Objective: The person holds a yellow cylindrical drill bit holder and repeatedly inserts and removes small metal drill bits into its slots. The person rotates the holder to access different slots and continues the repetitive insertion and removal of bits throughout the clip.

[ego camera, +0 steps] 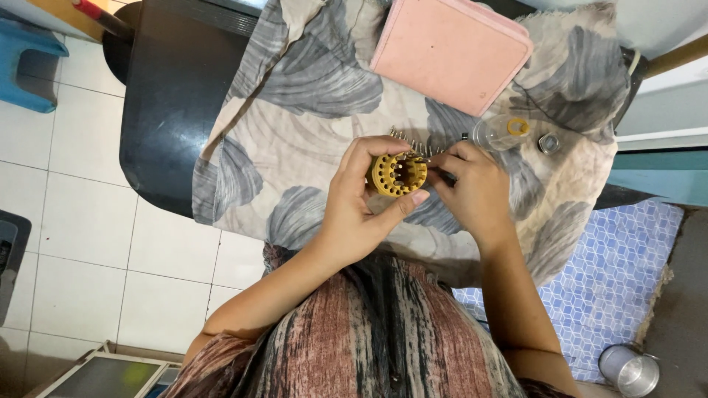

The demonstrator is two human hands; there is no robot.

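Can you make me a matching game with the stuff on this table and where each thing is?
Things:
1. yellow round holder
2. pink case
3. clear bottle
4. metal cup

Places:
A. on the floor, bottom right corner
B. lying on the cloth, just past the right hand
C. held in the left hand
D. at the far edge of the cloth

Pairs: 1-C, 2-D, 3-B, 4-A

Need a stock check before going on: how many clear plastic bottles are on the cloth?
1. The clear plastic bottle lies on its side on the leaf-print cloth, just beyond the right hand. More may be hidden under the hands.
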